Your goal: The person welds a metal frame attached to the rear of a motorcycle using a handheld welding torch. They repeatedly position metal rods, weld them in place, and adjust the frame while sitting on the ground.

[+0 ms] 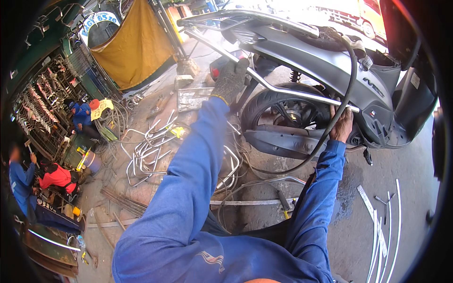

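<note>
A bent silver metal tube [297, 93] runs along the side of a grey motor scooter [311, 61], above its rear wheel [254, 111]. My left hand [231, 79], in a dark knitted glove, is closed around the tube near the scooter's tail. Bare, my right hand [341, 124] has its fingers wrapped at the tube's front end, beside the scooter's body. A thick black cable [353, 70] hangs over the seat and curves down past my right hand. Along the scooter's top sits a silver rack bar [264, 17].
Bent metal tubes [148, 153] lie piled on the ground at left, among loose cables. Straight metal strips [377, 236] and a T-shaped wrench [384, 203] lie at lower right. A hammer [283, 200] rests near my right forearm. Several people work at far left, near a mustard tarp [134, 47].
</note>
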`<state>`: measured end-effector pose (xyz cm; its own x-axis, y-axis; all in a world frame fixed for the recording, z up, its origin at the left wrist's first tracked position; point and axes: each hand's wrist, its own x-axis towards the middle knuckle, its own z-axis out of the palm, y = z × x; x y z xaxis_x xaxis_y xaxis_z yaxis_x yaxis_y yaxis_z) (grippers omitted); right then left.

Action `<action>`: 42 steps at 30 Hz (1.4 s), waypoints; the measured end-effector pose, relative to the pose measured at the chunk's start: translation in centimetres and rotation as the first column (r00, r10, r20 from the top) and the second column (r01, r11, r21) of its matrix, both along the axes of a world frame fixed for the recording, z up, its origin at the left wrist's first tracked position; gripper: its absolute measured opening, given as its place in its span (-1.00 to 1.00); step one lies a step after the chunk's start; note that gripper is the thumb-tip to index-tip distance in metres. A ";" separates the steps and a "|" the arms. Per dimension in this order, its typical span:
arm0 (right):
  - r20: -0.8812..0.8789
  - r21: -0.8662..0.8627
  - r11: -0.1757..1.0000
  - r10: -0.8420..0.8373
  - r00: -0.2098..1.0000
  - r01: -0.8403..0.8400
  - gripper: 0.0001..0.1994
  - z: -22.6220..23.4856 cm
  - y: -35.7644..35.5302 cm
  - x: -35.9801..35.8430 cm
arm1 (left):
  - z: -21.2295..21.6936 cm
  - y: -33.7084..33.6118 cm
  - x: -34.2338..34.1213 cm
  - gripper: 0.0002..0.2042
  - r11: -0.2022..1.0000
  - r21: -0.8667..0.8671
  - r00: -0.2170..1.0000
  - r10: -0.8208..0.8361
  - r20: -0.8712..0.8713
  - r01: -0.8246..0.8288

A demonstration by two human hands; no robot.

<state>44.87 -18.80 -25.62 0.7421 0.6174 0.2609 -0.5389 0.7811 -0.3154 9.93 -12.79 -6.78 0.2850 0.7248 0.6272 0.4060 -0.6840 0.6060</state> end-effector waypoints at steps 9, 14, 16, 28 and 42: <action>-0.016 0.014 1.000 0.015 1.000 -0.015 -0.60 0.0 0.1 -0.1 | -1.1 -0.4 1.2 -0.46 0.971 -0.238 0.969 0.054 0.240 0.005; -0.031 0.005 1.000 -0.003 1.000 0.003 -0.60 -0.1 0.1 0.1 | -1.4 -0.6 1.5 -0.46 0.971 -0.232 0.962 0.122 0.244 -0.064; -0.008 0.040 0.999 0.004 1.000 -0.003 -0.58 0.0 -0.1 -0.1 | -1.4 -0.7 1.6 -0.46 0.974 -0.222 0.959 0.103 0.263 -0.043; 0.104 -0.046 0.965 0.263 0.959 -0.259 -0.57 0.4 -1.9 1.6 | -3.4 -0.7 0.3 -0.62 0.995 -0.100 0.753 0.076 0.653 -0.014; 0.646 -0.323 0.874 -0.077 0.759 0.364 -0.48 9.8 -17.3 -4.8 | -1.0 -10.0 -27.7 -0.73 0.977 -0.210 0.586 0.150 0.796 0.036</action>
